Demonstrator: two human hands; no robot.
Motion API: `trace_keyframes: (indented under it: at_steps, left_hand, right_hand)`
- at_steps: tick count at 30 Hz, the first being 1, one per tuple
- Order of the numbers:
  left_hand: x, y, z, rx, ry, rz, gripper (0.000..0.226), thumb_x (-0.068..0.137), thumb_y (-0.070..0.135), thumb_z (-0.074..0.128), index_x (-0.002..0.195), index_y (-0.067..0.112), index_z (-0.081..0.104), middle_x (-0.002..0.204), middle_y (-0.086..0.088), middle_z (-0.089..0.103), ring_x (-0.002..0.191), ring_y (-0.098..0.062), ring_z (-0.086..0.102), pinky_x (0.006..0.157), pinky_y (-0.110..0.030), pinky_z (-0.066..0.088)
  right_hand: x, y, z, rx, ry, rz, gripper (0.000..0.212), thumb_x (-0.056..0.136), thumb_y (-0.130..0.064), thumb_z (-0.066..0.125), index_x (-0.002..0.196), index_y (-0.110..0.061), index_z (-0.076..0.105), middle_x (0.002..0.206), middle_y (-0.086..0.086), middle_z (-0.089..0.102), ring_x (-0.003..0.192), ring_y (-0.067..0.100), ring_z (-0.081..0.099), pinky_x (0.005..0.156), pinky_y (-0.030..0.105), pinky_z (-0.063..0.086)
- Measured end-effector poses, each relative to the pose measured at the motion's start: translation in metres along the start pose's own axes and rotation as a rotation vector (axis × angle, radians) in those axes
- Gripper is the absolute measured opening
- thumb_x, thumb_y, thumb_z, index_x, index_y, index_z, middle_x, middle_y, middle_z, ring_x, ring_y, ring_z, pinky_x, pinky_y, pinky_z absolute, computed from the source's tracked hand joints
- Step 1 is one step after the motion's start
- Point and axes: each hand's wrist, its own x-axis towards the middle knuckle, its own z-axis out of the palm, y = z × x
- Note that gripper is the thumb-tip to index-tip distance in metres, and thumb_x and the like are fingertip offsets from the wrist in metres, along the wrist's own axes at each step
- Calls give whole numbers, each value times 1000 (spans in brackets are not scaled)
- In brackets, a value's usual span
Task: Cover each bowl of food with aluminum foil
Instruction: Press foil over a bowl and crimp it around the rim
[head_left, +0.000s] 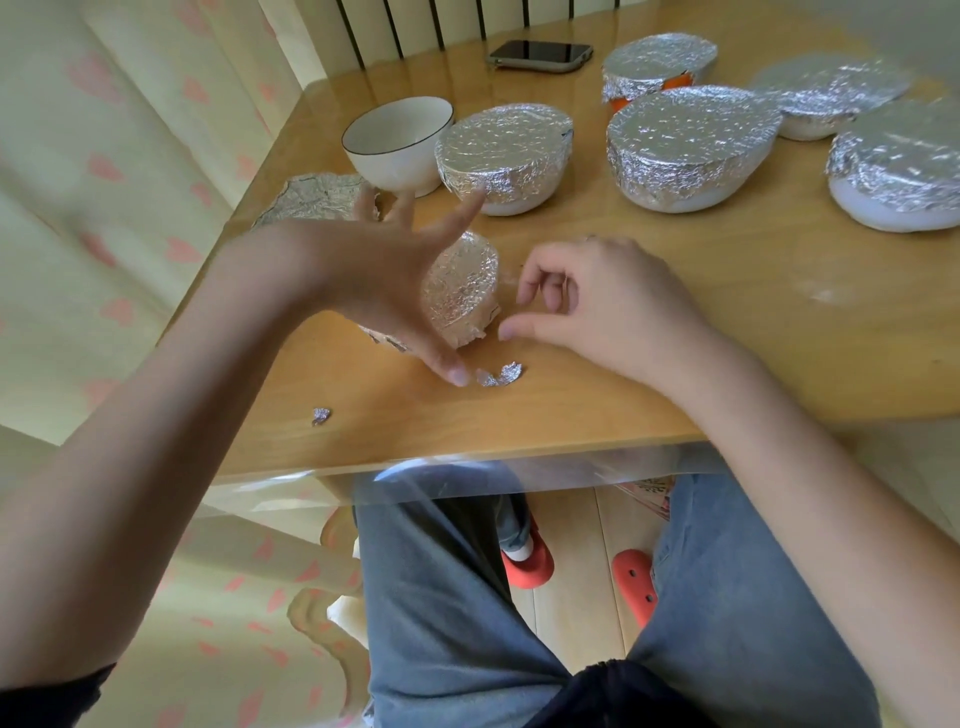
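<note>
Foil-covered bowls (691, 145) crowding far tabletop (727, 312)

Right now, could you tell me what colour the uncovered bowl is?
The uncovered bowl is white with a thin dark rim line, seen in the head view.

Left hand (384, 280) hides part of the small foil-wrapped item (462, 291) — contents unseen.

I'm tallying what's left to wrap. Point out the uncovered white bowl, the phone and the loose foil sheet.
uncovered white bowl (395, 156): head view, on its outer front wall.
phone (540, 54): head view, middle of its dark screen.
loose foil sheet (311, 195): head view, middle of the crinkled sheet at the table's left edge.
</note>
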Motion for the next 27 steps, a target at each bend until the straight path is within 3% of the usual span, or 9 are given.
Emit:
trace_keyframes:
  at_steps: [3,5,8,15,20,27]
  left_hand:
    - [3,-11,-2,29,27,129,144,46,62,85,137,62,-27,156,8,-35,141,-23,-36,116,-57,0]
    - [10,-15,4,40,10,223,137,51,61,84,140,62,-19,158,15,-26,145,-19,-29,118,-56,-1]
    - [16,-18,10,-62,25,286,129,52,55,87,144,62,-4,160,19,-3,150,-14,-3,120,-48,15]
    - [16,-17,9,-67,49,289,125,52,50,89,146,58,7,154,21,10,144,-13,9,114,-42,22]
    - [17,-19,11,-107,72,297,122,53,50,90,145,59,11,151,23,14,143,-10,12,115,-42,26]
    - [16,-18,12,-120,89,302,118,59,43,88,146,59,9,151,22,16,142,-10,11,113,-38,25]
  right_hand:
    - [-11,-18,10,-174,-4,5,42,67,-69,66,83,-32,58,75,-14,48,75,6,46,64,28,33]
    - [-11,-25,18,-223,9,11,45,68,-72,63,85,-30,58,79,-14,48,82,9,48,65,28,30]
    - [-4,-27,22,-233,56,7,42,72,-68,63,81,-27,60,82,-11,54,89,12,55,63,27,29]
    - [17,-17,12,-248,-3,45,54,54,-76,68,70,-25,59,77,-10,62,77,13,52,65,27,31]
    - [38,-6,9,-82,-164,79,60,41,-70,78,65,-16,64,60,-8,59,59,7,50,52,27,32]
    - [29,2,15,-49,-154,37,55,53,-68,75,73,-19,58,66,-10,57,64,8,51,57,28,36]
